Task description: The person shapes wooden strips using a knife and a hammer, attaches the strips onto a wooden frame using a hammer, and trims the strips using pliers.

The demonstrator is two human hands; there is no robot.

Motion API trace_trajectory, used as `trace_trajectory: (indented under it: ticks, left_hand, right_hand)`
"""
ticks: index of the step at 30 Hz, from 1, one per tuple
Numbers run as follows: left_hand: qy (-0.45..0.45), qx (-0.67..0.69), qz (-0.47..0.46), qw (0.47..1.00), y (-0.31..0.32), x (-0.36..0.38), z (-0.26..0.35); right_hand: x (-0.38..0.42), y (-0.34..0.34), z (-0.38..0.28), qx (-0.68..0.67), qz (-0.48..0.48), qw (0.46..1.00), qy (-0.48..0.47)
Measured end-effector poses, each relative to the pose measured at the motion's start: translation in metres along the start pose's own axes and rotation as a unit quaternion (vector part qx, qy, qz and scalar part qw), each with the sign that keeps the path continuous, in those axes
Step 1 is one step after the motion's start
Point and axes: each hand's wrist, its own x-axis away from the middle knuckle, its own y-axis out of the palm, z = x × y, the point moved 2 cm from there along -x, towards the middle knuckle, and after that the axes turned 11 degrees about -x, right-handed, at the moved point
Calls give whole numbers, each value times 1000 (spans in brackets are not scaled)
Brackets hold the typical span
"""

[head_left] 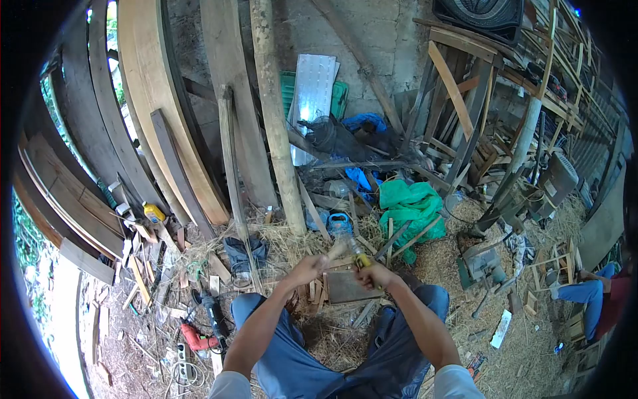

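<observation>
My left hand (pixel 307 270) is closed around a short pale piece of wood (pixel 338 251), held out in front of my knees. Close beside it, my right hand (pixel 375 275) grips a yellow-handled tool (pixel 361 260); its greyish far end points up toward the wood and is too blurred to name. Below both hands a flat wooden block (pixel 352 287) lies on the ground between my knees. Small wood offcuts (pixel 318 291) lie at the block's left side.
A red power drill (pixel 197 336) and a power strip (pixel 182 360) lie at left. Ahead are a green sack (pixel 411 211) and a wooden post (pixel 276 120). Long planks (pixel 143 80) lean at left. Another person's leg (pixel 579 294) shows at far right.
</observation>
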Motion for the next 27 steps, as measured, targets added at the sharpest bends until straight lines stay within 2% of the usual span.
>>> trace_trajectory:
  ticks: [1,2,3,4,5,6,8,9,10,11,12,14,15,16,17,18,19,21,22,23,24,25,26,27]
  left_hand:
    - [-57,166,14,984,0,-1,3]
    - [-111,327,30,938,-1,-3,5]
    - [-103,330,35,938,-9,-10,13]
    - [-92,304,56,946,-16,-10,18]
    - [-86,276,72,955,-19,-3,20]
    - [-85,286,80,951,-20,-1,11]
    - [-99,308,89,942,-26,5,20]
    - [-110,327,105,933,-31,4,24]
    - [-99,345,99,928,-29,-1,17]
    - [-96,343,103,929,-30,-3,18]
    - [-91,352,92,927,-28,-6,20]
    - [-97,334,73,935,-26,-10,26]
    - [-102,334,77,934,-25,-12,31]
    - [-87,346,78,931,-24,-15,36]
    - [-73,358,79,928,-25,-15,39]
    - [-64,426,50,901,-26,-15,43]
    - [-66,428,50,900,-29,-14,50]
    - [-85,523,44,847,-31,-15,61]
    - [-85,522,45,848,-31,-17,57]
    - [-54,556,23,829,-30,-19,53]
    - [-23,589,1,808,-29,-18,53]
    - [-24,590,0,807,-28,-17,53]
    - [-26,573,-10,819,-28,-16,53]
    - [-28,556,-20,830,-29,-15,55]
  right_hand:
    - [3,8,0,-1,-1,1000,2]
    - [4,19,-3,-98,-64,993,-33]
    - [4,23,-14,-186,-126,972,-70]
    - [2,15,-20,-152,-5,982,-110]
    - [5,4,-29,-143,71,978,-131]
    - [2,-14,-37,-118,107,975,-156]
    - [11,-38,-62,80,241,942,-219]
    - [5,-63,-67,85,241,941,-222]
    - [-7,-96,-74,339,383,809,-289]
    - [-14,-109,-81,554,485,591,-327]
    - [-9,-102,-84,554,483,592,-330]
    - [10,-82,-87,665,555,428,-257]
    - [3,-89,-93,667,550,431,-258]
    - [-7,-107,-99,504,496,681,-189]
    - [-19,-120,-93,293,396,865,-98]
    - [-10,-95,-88,432,487,738,-177]
    - [-5,-80,-88,433,486,739,-173]
    - [3,-54,-95,493,468,716,-159]
    - [8,-35,-96,477,479,721,-155]
    - [5,-30,-95,475,478,723,-153]
    - [4,-26,-95,449,464,739,-191]
    - [5,-21,-96,424,450,752,-230]
    - [6,-15,-92,424,450,751,-231]
    - [9,-2,-87,400,398,763,-314]
